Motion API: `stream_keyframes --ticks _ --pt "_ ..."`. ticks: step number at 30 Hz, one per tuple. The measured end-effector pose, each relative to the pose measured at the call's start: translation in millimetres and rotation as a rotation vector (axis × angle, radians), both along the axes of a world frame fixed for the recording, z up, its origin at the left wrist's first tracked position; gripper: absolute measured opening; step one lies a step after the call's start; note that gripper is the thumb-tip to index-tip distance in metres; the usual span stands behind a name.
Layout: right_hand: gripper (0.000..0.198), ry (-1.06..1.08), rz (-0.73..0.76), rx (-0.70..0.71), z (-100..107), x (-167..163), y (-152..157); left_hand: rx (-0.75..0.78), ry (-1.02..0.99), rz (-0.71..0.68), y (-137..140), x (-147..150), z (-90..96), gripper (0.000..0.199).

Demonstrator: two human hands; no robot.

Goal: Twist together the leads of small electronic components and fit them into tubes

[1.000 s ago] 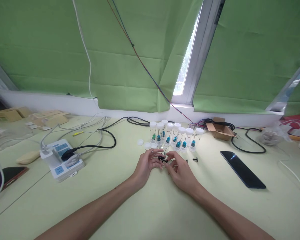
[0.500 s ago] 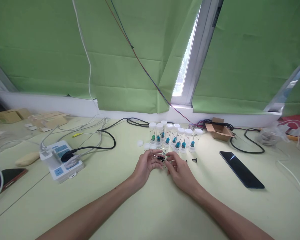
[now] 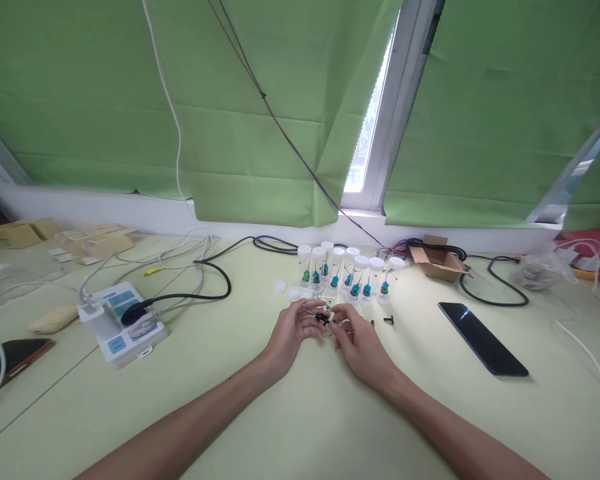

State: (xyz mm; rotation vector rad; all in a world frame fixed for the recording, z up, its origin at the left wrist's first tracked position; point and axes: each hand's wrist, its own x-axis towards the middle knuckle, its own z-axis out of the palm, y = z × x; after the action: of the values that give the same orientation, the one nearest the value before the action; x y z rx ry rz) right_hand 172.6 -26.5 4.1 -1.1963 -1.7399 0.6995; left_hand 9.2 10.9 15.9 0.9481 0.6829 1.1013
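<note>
A small black part (image 3: 322, 319) sits between the fingers of my left hand (image 3: 289, 335), which is closed on it. From the other side my right hand (image 3: 366, 341) meets it, its thumb and fingertips pinched together at the part's edge; what exactly they grip is too small to make out. Just beyond both hands stand several clear vials (image 3: 335, 270) with white caps, each holding blue or green pieces and thin stems. White round lids (image 3: 280, 287) lie left of the vials. A black T-shaped piece (image 3: 389, 320) rests to the right of my right hand.
A black phone (image 3: 483, 339) lies on the right. Behind it are an open cardboard box (image 3: 436, 261) and looped black cable (image 3: 511, 301). A white power strip (image 3: 123, 323) with plugs and cords occupies the left, near a second phone (image 3: 13, 360) and cardboard boxes (image 3: 103, 241).
</note>
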Motion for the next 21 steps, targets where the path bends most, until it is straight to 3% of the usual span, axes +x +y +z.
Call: stream_keyframes --ticks 21 --pt "0.023 -0.009 -0.002 0.015 0.2 0.7 0.8 -0.030 -0.009 0.019 -0.4 2.3 0.4 0.034"
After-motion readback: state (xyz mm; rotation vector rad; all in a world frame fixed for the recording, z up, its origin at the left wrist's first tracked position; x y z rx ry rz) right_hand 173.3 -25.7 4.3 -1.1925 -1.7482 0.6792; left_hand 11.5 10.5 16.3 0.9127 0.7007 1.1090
